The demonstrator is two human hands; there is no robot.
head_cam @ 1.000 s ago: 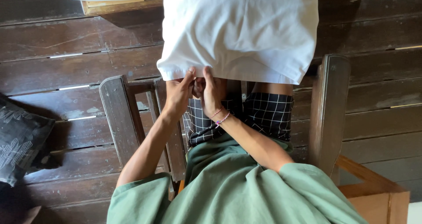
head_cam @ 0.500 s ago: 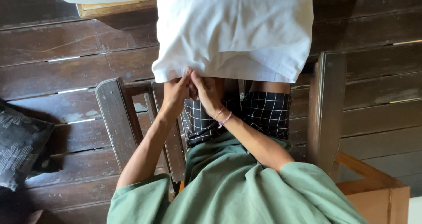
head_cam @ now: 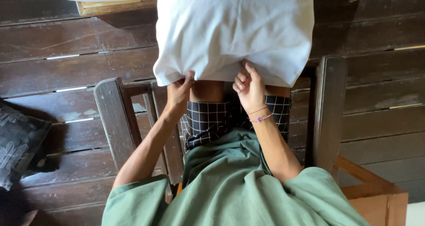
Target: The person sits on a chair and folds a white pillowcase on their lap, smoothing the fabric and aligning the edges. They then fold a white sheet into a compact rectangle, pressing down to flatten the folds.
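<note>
A white cloth [head_cam: 234, 31] is spread across the upper centre of the frame. Its lower edge is pinched by the fingers of the left hand [head_cam: 179, 93] and the right hand [head_cam: 250, 86], above a wooden chair [head_cam: 110, 115].

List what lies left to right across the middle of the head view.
Dark cushion → left chair arm → left hand → right hand → right chair arm.
</note>
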